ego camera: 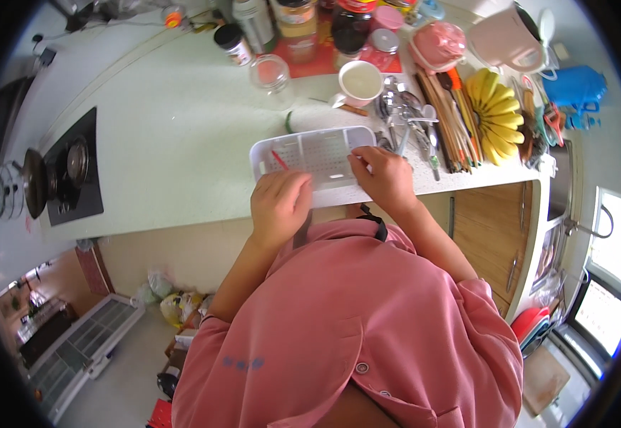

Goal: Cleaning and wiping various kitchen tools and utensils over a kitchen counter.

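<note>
In front of me on the white counter lies a shallow white plastic basket [315, 140] with a perforated bottom and dividers. A thin red stick-like item [279, 159] rests inside its left part. My left hand [281, 206] is over the basket's near left corner, back of the hand up and fingers curled under. A grey strip [302, 231] shows just below it, too blurred to name. At the basket's right end is my right hand [385, 176], thumb and fingers bent close to the rim. Whether either hand holds something is hidden.
Right of the basket lie metal spoons [396, 101], chopsticks [449, 128] and bananas [495, 115]. Behind it stand a cup of pale liquid [361, 83], a clear jar [271, 80] and several condiment jars [350, 29]. A small green item [288, 123] lies nearby; a gas hob [78, 171] is left.
</note>
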### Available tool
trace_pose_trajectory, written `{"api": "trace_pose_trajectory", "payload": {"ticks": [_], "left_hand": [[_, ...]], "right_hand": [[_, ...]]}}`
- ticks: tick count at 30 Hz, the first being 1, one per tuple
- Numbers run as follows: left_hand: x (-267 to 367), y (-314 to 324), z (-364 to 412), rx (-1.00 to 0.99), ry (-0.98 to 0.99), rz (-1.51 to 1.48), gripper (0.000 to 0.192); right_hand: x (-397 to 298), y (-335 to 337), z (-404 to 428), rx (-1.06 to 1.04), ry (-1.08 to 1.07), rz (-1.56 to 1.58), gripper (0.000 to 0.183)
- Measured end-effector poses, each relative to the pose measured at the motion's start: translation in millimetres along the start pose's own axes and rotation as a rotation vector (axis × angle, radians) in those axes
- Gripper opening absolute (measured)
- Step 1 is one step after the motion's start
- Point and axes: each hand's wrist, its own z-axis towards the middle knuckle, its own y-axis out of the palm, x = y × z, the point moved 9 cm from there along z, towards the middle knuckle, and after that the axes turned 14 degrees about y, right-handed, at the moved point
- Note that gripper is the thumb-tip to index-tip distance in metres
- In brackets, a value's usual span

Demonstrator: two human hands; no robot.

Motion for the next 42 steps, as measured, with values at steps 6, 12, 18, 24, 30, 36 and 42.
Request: {"api": "trace_pose_trajectory", "payload": {"ticks": [6,12,18,24,30,36,42], "left_hand": [[17.5,18.2,19.1,-0.015,0.07,-0.085,0.014],[42.3,51.4,44.1,-0.071,0.154,-0.19,0.014],[69.7,86.4,59.4,-0.131,0.198,-0.254,0.013],[90.8,112.2,71.8,-0.184,0.23,-0.28,0.013],[101.7,127.3,77.6,-0.225,0.237,-0.265,0.014],[103.0,137.0,79.1,-0.247,0.235,-0.279,0.013],[101.2,141.5,79.2,-0.261,0.21,-0.285,0.013]], "right_hand": [[15.5,-22.1,1.6,0.042,-0.005,0.217,0.009],[94.3,-59.9,10.8,0.172,0.173,0.182,0.01],[195.9,-112.4,19.7,0.388,0.267,0.04,0.013],[248.9,-114.1,38.6,0.367,0.215,-0.178,0.034],[248.7,-85.7,38.5,0.31,0.209,0.062,0.033],[239.8,-79.2,34.1,0.274,0.265,0.168,0.032],[212.4,-70.9,31.9,0.253,0.105,0.125,0.033]]}}
